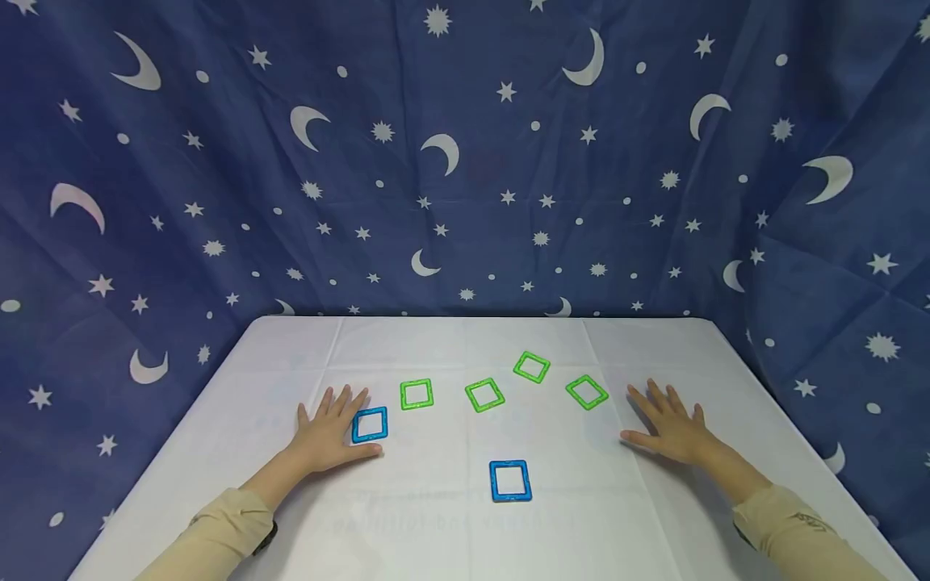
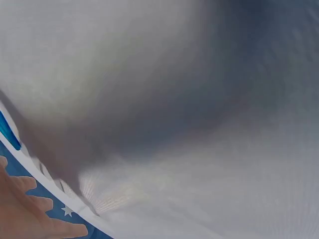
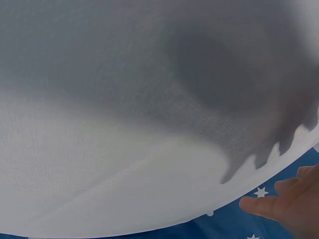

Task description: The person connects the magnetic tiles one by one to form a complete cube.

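Observation:
My left hand (image 1: 324, 438) is spread flat at the left of the white table, its fingers straight. Between its thumb and forefinger lies a blue square frame (image 1: 355, 428), whose left edge meets the fingers in the head view. On the right side, my right hand (image 1: 672, 432) is also spread with straight fingers and holds nothing. The closest piece to it is a green square frame (image 1: 587, 392), up and to its left. Another blue square frame (image 1: 511, 497) lies nearer the front, between the two hands. Each wrist view shows its hand at a lower corner.
Three more green square frames lie across the middle and back: one at the left (image 1: 417, 405), one in the centre (image 1: 484, 406), one farther back (image 1: 532, 376). The white tabletop (image 1: 407, 516) ends at a dark blue curtain (image 1: 479, 202) with moons and stars.

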Motion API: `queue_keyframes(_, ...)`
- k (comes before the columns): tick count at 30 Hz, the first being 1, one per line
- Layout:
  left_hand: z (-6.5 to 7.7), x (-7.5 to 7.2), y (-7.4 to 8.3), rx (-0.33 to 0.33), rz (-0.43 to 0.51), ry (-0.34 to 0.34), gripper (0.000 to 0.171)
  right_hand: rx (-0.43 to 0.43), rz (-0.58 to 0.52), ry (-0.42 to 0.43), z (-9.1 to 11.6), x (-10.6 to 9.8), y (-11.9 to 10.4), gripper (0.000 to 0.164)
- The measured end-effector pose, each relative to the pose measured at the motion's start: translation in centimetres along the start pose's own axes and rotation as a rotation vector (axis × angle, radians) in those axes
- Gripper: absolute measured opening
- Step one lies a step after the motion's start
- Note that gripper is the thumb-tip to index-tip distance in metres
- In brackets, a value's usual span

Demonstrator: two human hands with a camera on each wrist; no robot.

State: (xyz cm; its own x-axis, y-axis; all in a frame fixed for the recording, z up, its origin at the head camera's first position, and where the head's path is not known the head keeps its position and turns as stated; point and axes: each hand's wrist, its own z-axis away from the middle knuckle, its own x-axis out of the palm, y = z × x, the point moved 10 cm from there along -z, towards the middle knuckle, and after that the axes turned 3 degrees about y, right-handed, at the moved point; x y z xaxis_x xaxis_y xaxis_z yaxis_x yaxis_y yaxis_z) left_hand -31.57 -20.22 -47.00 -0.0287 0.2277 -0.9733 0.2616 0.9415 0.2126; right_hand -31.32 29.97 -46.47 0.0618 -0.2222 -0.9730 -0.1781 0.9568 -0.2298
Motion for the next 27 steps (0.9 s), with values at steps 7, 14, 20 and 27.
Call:
queue_keyframes(7,0.3,-0.5,0.2,0.037,-0.021,0.056,0.101,-0.037,0.049,0.051,-0.2,-0.4,-0.3,0.083)
queue_keyframes(14,0.2,-1.4,0.8,0.073,-0.041,0.103,0.094,-0.103,0.067,0.178,0.1,-1.6,-0.8,0.076)
queue_keyframes(20,-0.1,-2.0,1.6,0.106,-0.031,0.123,0.089,-0.127,0.029,0.231,0.4,-2.5,-1.2,0.069)
queue_keyframes(27,0.2,-2.4,2.2,0.117,0.020,0.155,0.084,-0.124,-0.021,0.242,0.0,-2.5,-1.5,0.057)
